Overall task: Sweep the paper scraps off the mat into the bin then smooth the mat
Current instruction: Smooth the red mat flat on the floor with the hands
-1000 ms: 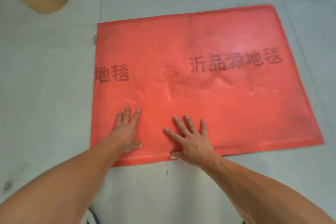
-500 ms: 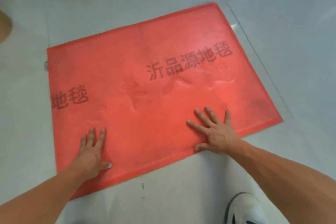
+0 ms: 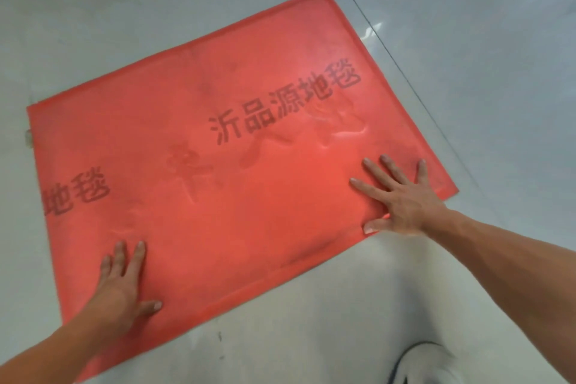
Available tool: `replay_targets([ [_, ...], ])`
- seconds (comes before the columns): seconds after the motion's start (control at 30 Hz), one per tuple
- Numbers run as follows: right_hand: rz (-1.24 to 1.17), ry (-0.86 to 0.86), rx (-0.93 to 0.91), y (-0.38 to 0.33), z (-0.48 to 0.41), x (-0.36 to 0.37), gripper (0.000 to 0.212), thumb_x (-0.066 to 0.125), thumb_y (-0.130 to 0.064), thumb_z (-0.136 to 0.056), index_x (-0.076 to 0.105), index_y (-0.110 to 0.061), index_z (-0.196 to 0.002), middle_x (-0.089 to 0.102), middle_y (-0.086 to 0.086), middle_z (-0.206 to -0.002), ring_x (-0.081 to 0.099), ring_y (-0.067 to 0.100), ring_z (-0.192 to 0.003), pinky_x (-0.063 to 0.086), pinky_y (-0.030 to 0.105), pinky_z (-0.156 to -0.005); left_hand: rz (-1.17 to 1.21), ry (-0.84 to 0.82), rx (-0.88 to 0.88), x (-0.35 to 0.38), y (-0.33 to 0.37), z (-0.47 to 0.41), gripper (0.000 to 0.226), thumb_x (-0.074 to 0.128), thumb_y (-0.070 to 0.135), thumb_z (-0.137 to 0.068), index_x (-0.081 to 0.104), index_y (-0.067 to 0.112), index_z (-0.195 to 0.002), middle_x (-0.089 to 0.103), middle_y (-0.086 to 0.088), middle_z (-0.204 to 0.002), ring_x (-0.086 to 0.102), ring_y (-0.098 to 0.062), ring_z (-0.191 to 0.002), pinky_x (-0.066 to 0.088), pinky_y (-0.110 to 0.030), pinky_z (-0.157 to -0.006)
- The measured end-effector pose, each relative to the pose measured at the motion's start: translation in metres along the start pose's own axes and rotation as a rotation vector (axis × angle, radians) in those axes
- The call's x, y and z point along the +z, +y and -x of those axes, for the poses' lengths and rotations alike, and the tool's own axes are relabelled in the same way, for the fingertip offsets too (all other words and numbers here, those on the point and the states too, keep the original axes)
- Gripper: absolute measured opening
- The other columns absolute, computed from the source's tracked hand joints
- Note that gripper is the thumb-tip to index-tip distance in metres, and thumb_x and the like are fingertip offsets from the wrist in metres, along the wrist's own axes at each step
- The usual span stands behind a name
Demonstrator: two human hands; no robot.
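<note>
mat: the red floor mat (image 3: 233, 212) lies spread on the pale tiled floor (image 3: 156, 9), with dark printed characters (image 3: 280, 109) running across it.
left hand: my left hand (image 3: 120, 287) lies palm down near the mat's near left corner. the fingers are straight and grasp nothing.
right hand: my right hand (image 3: 402, 199) is spread flat near the near right corner with its thumb at the mat's edge. it also holds nothing.
step in hand: i judge this to be the smoothing step. no paper scraps show on the mat, and the bin is out of view.
creases: raised ripples (image 3: 336, 131) sit just beyond my right fingertips, and fainter ones (image 3: 187, 171) mark the middle.
next move: it calls for sliding both palms away from me with even pressure, working the ripples toward the far edge.
surroundings: a white shoe (image 3: 420, 365) is at the bottom edge, apart from the mat. a small pale object (image 3: 28, 137) touches the mat's left edge, too small to identify. a dark smudge (image 3: 311, 251) lies by the near edge.
in the way: the glossy tile may let the whole mat slip instead of flattening.
</note>
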State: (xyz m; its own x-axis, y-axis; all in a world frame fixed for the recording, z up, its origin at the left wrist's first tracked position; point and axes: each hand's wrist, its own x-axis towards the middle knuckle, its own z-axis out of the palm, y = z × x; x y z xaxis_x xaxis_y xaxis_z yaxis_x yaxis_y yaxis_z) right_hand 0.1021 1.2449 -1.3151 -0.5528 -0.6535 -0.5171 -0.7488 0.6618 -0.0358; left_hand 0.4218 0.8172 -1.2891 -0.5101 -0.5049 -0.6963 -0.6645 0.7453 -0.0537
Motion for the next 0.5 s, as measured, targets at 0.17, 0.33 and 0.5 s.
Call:
replay_targets([
  [0.17, -0.014, -0.019, 0.008, 0.005, 0.002, 0.002, 0.094, 0.020, -0.095, -0.064, -0.033, -0.060, -0.132, -0.042, -0.015, -0.148, -0.032, 0.020, -0.141, -0.007, 0.077, -0.102, -0.155, 0.008, -0.056, -0.020, 0.032, 0.001, 0.117, 0.069, 0.056, -0.074, -0.008, 0.014, -0.151, -0.016, -0.019, -0.157, -0.008, -0.037, -0.146, 0.003, -0.036, -0.119],
  [0.33, -0.049, -0.005, 0.001, 0.005, 0.003, 0.000, 0.093, 0.014, -0.094, -0.057, -0.034, -0.061, -0.130, -0.041, -0.015, -0.147, -0.037, 0.017, -0.137, -0.009, 0.077, -0.102, -0.022, 0.188, 0.403, -0.049, 0.166, -0.005, 0.123, 0.077, 0.055, -0.067, -0.006, 0.024, -0.152, -0.016, -0.012, -0.158, -0.013, -0.034, -0.146, -0.002, -0.034, -0.119],
  [0.5, -0.060, 0.023, -0.008, 0.007, 0.002, 0.001, 0.100, 0.021, -0.093, -0.058, -0.022, -0.055, -0.140, -0.035, -0.013, -0.151, -0.033, 0.016, -0.138, -0.009, 0.074, -0.102, -0.148, 0.064, 0.633, -0.040, 0.321, -0.006, 0.129, 0.076, 0.061, -0.062, -0.015, 0.035, -0.149, -0.028, 0.005, -0.156, -0.021, -0.030, -0.144, 0.015, -0.056, -0.115],
])
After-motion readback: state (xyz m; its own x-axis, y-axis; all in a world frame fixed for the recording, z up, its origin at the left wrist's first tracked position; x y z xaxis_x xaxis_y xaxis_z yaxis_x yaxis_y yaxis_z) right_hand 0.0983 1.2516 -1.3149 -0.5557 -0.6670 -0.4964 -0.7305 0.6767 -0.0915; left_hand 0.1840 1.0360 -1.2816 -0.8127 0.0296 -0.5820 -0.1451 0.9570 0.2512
